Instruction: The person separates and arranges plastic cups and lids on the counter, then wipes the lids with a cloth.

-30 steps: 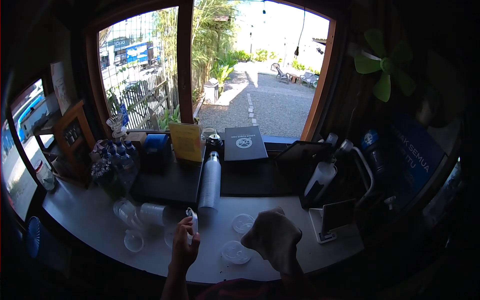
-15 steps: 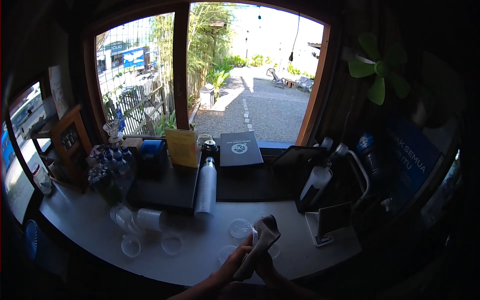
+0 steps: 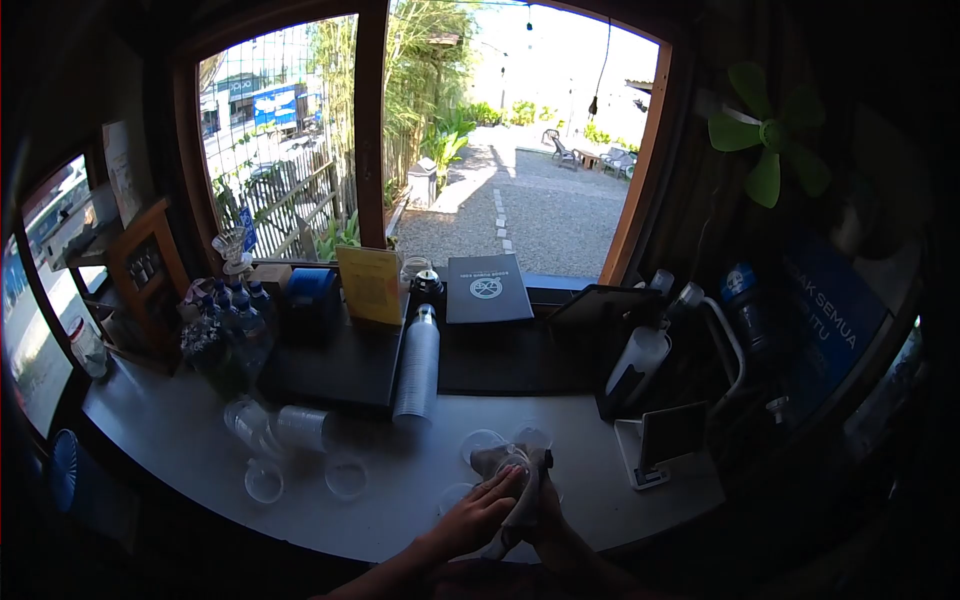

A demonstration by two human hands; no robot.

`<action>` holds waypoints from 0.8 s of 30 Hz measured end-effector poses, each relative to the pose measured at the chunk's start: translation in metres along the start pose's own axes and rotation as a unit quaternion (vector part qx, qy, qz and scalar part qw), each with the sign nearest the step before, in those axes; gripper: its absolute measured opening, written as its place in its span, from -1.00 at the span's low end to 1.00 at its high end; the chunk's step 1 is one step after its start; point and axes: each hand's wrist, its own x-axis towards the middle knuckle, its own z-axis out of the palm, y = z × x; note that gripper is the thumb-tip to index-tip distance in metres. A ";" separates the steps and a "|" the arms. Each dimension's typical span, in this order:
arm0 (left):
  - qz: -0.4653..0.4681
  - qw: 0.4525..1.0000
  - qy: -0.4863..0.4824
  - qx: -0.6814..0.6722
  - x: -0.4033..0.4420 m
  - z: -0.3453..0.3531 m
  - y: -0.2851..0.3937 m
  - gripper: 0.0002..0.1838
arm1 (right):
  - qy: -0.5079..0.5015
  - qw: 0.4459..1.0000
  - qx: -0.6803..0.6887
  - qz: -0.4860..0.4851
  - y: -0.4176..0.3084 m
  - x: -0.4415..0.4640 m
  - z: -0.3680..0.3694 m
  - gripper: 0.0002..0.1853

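Note:
Both hands meet low in the view, just right of centre. A grey cloth (image 3: 522,512) is wrapped in my right hand (image 3: 548,510), with a clear round lid (image 3: 513,466) against it. My left hand (image 3: 485,510) presses its fingers on the lid from the left. Clear lids lie on the counter around the hands, one (image 3: 482,446) behind them and another (image 3: 452,497) to their left, partly covered. Farther left are two more round clear pieces, one (image 3: 347,478) nearer and one (image 3: 265,482) beyond it.
A long stack of clear cups (image 3: 418,370) lies on the counter (image 3: 400,530). Shorter cup stacks (image 3: 302,428) lie to its left. A card display (image 3: 372,285), a dark menu (image 3: 488,288) and bottles (image 3: 245,320) stand behind. At right are a white-based device (image 3: 645,460) and a dispenser bottle (image 3: 637,360).
My left hand has moved right and brought a lid to the cloth. The cloth, spread over my right hand earlier, is now bunched around the lid. Another lid is visible behind the hands.

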 end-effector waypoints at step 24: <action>-0.015 0.996 -0.027 0.087 -0.003 -0.021 -0.017 -0.76 | 0.180 0.962 -0.203 -0.045 -0.013 -0.010 0.006 -0.68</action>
